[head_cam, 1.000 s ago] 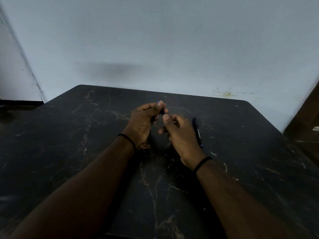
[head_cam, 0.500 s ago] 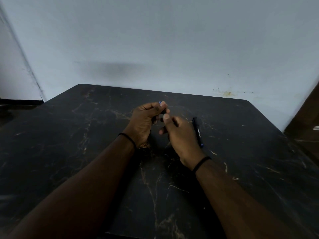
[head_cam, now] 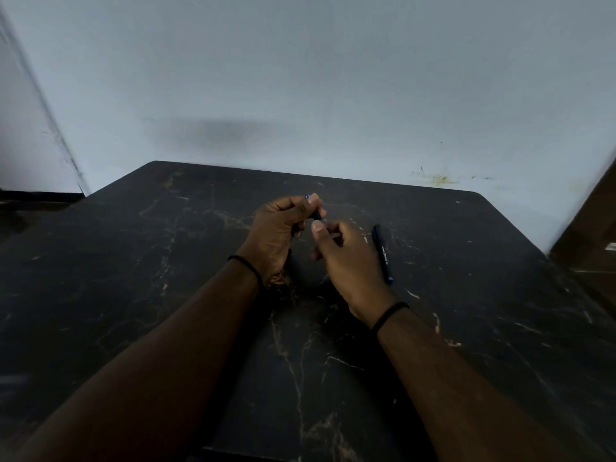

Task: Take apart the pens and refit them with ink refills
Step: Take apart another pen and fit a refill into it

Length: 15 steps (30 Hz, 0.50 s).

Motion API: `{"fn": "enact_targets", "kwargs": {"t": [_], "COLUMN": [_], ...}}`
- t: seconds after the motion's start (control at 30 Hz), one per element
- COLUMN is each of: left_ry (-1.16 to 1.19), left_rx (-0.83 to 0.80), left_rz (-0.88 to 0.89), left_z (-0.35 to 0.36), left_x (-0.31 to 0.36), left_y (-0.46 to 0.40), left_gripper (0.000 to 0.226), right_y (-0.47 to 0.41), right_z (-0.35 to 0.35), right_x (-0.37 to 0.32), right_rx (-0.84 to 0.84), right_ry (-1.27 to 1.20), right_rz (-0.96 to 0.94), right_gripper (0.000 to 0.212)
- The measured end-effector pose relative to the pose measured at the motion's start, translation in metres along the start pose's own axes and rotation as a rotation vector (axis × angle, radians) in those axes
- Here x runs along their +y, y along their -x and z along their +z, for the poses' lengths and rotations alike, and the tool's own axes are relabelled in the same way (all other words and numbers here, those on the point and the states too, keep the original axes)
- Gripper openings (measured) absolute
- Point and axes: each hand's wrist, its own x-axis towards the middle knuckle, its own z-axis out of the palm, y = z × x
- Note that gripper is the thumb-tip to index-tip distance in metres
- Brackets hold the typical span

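Holding steady over the past second, the left hand point(head_cam: 278, 230) grips a pen point(head_cam: 316, 213) while the right hand point(head_cam: 346, 258) pinches its end; probably unscrewing. A second pen point(head_cam: 382, 254) lies untouched on the bench point(head_cam: 133, 261).

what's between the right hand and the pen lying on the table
Nothing. In the head view, only a thin strip of bare dark table separates the right hand from the pen lying on the table, just to that hand's right.
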Motion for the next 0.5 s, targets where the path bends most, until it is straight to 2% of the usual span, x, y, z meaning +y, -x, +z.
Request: {"fn": "enact_targets", "kwargs": {"t": [0.1,0.27,0.5], "left_ry": [-0.012,-0.023,0.032], "left_rx": [0.02,0.045,0.147], "left_rz": [0.004,-0.001,0.009], "left_z": [-0.001,0.001,-0.0038], "left_x": [0.0003,0.0013,0.0088], "left_y": [-0.0002,0.0007,0.0016], "left_gripper": [0.023,0.016,0.017], "right_y": [0.0017,0.0005,0.0011], "right_z": [-0.0013,-0.004,-0.0058], "right_x": [0.0007,0.0011,0.0036], "right_rx": [-0.029,0.022,0.006], "right_ry": [0.069,0.044,0.257], "right_rz": [-0.017,-0.068,-0.149], "right_gripper": [0.03,0.025,0.025]}}
